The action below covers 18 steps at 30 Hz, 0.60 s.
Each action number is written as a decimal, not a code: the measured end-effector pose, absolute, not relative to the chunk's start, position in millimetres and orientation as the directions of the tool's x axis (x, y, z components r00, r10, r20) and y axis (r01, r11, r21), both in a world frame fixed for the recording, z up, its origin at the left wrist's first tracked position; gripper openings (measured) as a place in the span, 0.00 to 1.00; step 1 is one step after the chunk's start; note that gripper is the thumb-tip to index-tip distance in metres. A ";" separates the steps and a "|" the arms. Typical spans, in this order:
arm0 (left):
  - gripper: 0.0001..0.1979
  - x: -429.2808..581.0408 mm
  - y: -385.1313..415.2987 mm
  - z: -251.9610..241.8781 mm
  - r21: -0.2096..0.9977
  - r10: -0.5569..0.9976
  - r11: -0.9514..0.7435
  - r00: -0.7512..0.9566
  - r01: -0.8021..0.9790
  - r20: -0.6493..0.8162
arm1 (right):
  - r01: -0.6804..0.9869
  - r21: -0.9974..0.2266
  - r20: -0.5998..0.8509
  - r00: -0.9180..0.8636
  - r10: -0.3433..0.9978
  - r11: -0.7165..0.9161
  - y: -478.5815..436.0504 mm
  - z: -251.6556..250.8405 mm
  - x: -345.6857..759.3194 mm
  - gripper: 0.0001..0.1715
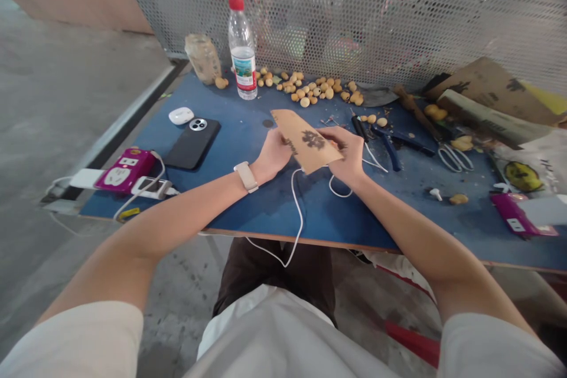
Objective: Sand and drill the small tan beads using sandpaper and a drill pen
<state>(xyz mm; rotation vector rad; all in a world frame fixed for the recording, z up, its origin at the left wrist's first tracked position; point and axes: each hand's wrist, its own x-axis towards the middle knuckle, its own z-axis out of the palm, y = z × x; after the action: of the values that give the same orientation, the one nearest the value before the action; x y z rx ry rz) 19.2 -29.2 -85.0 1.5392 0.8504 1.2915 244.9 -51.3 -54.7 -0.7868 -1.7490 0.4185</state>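
My left hand (pixel 273 156) and my right hand (pixel 348 155) hold a stiff brown paper sheet (pixel 305 139) with dark print between them, raised above the table. The left fingers are closed on its left edge, partly hidden behind it. At its right side, my right hand is closed with the fingers bent round the edge. Whether anything else is behind the sheet I cannot tell. A white cable (pixel 297 207) passes beneath the sheet and drops over the table's front edge.
On the blue table (pixel 248 209), small gourds (pixel 310 90) lie behind a water bottle (pixel 243 50) and beyond it. A phone (pixel 190 144) and purple power strip (pixel 128 170) are left. Rightward are a black-handled tool (pixel 358 127), scissors (pixel 455 157) and brown sheets (pixel 491 91). Perforated metal (pixel 376 12) stands behind.
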 end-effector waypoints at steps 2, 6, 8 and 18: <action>0.18 19.2 -32.3 -78.8 0.943 0.918 -0.319 0.219 -0.090 0.331 | 0.334 -0.622 0.701 -0.164 0.694 0.708 -51.9 -53.8 245.8 0.12; 0.24 17.2 -37.6 -68.1 0.958 0.929 -0.251 0.242 -0.140 0.279 | 0.297 -0.753 0.629 0.063 0.775 0.587 -42.6 -64.2 240.4 0.18; 0.24 16.0 -40.5 -64.0 0.961 0.931 -0.233 0.252 -0.151 0.265 | 0.216 -0.825 0.559 0.188 0.807 0.521 -34.6 -72.7 236.0 0.28; 0.14 16.5 -48.8 -53.8 0.981 0.936 -0.157 0.300 -0.112 0.184 | 0.265 -0.832 0.532 0.134 0.836 0.487 -44.0 -64.2 236.2 0.34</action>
<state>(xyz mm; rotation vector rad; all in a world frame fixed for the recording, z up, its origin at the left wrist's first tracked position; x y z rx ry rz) 16.5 -48.8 -53.8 1.4011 0.8259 1.1330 236.2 -44.0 -64.2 -1.0363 -1.4211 0.5461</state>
